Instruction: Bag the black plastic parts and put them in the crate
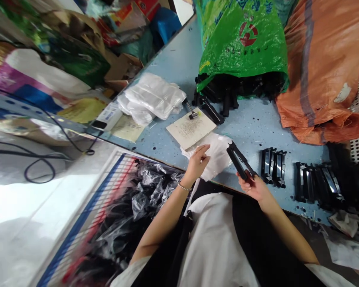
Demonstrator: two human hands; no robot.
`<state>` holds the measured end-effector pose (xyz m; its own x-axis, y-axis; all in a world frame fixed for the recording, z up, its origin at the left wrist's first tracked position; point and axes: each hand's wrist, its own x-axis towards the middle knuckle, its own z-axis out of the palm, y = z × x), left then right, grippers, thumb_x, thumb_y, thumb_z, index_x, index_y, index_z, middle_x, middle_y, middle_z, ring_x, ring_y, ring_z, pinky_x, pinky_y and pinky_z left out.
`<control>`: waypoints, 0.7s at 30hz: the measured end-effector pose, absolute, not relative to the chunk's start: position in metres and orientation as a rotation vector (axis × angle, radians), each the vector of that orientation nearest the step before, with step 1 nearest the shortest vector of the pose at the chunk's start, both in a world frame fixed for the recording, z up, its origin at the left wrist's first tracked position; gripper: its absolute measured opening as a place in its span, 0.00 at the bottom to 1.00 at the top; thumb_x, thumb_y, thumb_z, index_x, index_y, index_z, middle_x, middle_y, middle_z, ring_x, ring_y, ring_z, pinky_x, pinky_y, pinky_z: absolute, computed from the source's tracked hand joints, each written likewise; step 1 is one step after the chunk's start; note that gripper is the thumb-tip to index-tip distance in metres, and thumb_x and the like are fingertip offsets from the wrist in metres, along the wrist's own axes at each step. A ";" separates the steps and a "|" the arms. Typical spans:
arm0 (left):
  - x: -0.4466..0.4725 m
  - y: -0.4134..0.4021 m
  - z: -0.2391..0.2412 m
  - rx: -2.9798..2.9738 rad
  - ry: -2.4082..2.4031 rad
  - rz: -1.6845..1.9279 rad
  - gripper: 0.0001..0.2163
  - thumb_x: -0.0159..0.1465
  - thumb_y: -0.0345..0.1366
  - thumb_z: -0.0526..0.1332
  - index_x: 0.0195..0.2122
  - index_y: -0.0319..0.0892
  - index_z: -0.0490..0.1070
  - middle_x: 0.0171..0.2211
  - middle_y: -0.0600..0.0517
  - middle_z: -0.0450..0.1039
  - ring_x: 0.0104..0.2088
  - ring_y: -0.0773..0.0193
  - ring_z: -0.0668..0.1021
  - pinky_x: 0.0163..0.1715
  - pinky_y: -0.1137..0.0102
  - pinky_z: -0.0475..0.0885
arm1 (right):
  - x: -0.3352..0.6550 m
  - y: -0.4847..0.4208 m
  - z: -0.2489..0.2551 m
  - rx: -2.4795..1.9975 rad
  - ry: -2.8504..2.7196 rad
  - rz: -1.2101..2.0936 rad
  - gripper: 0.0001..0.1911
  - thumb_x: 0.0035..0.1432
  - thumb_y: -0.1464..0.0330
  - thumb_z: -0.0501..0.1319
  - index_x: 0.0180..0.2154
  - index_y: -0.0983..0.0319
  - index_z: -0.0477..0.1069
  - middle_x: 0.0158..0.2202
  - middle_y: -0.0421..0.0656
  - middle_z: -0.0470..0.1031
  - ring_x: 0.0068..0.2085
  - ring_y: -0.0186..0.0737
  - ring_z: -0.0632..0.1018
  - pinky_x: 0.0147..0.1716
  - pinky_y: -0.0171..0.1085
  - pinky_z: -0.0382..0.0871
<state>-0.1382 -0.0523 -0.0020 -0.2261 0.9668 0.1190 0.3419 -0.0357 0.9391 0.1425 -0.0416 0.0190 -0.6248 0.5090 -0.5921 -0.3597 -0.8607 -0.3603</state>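
Observation:
My right hand [254,186] grips a long black plastic part [239,160] and holds it tilted just above the blue table [173,63] near the front edge. My left hand [197,161] rests on a small stack of clear plastic bags [219,153] and pinches the top one. To the right of the held part, two black parts [273,166] lie side by side. Farther right lies a group of several more black parts [320,183].
A green sack [242,40] spilling black parts and an orange sack [326,67] stand at the back. A beige card [191,127], a small hammer-like tool [190,109] and a pile of clear bags [152,97] lie mid-table. A striped bag of wrapped parts [131,207] sits at the left.

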 end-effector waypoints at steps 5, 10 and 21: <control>-0.129 -0.047 0.002 1.140 1.554 1.294 0.19 0.63 0.35 0.60 0.56 0.42 0.70 0.38 0.49 0.81 0.31 0.67 0.76 0.33 0.70 0.72 | 0.160 -0.048 0.037 -1.046 -0.464 2.284 0.09 0.55 0.66 0.68 0.35 0.65 0.76 0.26 0.44 0.75 0.22 0.28 0.66 0.18 0.27 0.61; -0.120 -0.029 0.003 0.949 1.538 1.339 0.17 0.51 0.35 0.69 0.42 0.41 0.71 0.27 0.56 0.73 0.27 0.69 0.74 0.30 0.72 0.69 | 0.161 -0.054 0.037 -1.012 -0.511 2.281 0.10 0.53 0.66 0.68 0.34 0.67 0.76 0.30 0.48 0.78 0.21 0.29 0.67 0.17 0.29 0.59; -0.117 -0.022 0.001 0.886 1.516 1.373 0.13 0.54 0.36 0.67 0.40 0.41 0.69 0.30 0.54 0.74 0.31 0.67 0.77 0.35 0.70 0.72 | 0.139 -0.058 0.014 -0.655 -0.164 2.737 0.15 0.62 0.61 0.64 0.40 0.68 0.74 0.23 0.36 0.67 0.19 0.23 0.61 0.15 0.22 0.60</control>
